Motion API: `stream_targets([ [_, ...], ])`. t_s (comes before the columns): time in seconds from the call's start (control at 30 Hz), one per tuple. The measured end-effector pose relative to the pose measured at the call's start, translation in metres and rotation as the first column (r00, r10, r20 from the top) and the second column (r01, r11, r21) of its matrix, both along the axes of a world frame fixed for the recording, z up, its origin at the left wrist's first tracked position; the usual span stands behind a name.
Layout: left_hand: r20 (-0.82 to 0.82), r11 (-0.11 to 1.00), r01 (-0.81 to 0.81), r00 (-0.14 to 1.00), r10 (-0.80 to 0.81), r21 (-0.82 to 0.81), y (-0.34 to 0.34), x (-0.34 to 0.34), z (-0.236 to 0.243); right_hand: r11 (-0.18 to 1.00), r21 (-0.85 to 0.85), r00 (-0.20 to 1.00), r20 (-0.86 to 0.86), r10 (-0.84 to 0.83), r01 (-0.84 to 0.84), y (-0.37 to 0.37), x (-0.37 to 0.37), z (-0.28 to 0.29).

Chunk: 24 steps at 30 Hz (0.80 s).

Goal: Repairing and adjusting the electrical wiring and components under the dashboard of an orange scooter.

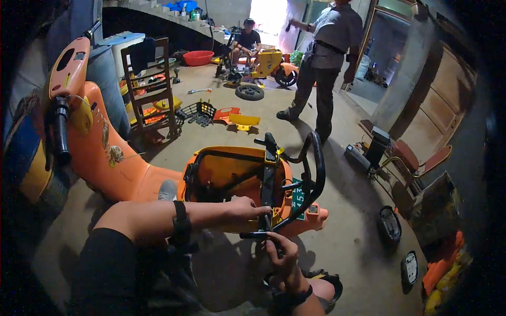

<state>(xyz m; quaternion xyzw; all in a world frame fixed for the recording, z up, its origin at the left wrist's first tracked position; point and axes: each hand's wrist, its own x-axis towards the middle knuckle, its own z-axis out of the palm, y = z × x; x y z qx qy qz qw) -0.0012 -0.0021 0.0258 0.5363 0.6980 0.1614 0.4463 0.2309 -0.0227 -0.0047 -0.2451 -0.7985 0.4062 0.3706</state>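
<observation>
In front of me is the orange scooter's rear body (226,152), its seat opening uncovered, with a black tubular rack (319,174) and a green plate (298,199) at its tail. My left hand (246,208) reaches across the near side, thumb and fingers closed at the upper end of a short dark shaft. Below it, my right hand (283,254) has its fingers curled and pinched on a dark T-shaped bar (253,235). Whether this bar is a tool or part of the scooter I cannot tell. What lies between my left fingertips is hidden.
The scooter's handlebar (62,129) rises at left. Body panels (243,121), a black basket (197,112) and a wheel (249,92) lie beyond. One person stands at the back right; another sits near a second scooter (268,64). Black-rimmed parts (389,224) and a chair (416,158) are right.
</observation>
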Motion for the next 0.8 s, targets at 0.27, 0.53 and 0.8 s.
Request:
stream_targets([
  [0.27,0.047,0.999,-0.039,0.998,0.040,-0.003,-0.006,0.008,0.014,0.991,-0.129,0.988,-0.154,0.021,-0.041,0.007,0.005,-0.028],
  [0.53,-0.018,0.989,-0.041,0.999,0.044,0.139,-0.002,0.012,-0.013,0.892,-0.406,0.867,-0.351,-0.354,0.200,0.078,0.009,-0.050],
  [0.8,0.005,0.996,0.050,0.999,-0.051,0.068,-0.002,0.008,-0.013,0.936,-0.292,0.831,-0.455,-0.319,0.199,0.034,-0.018,-0.008],
])
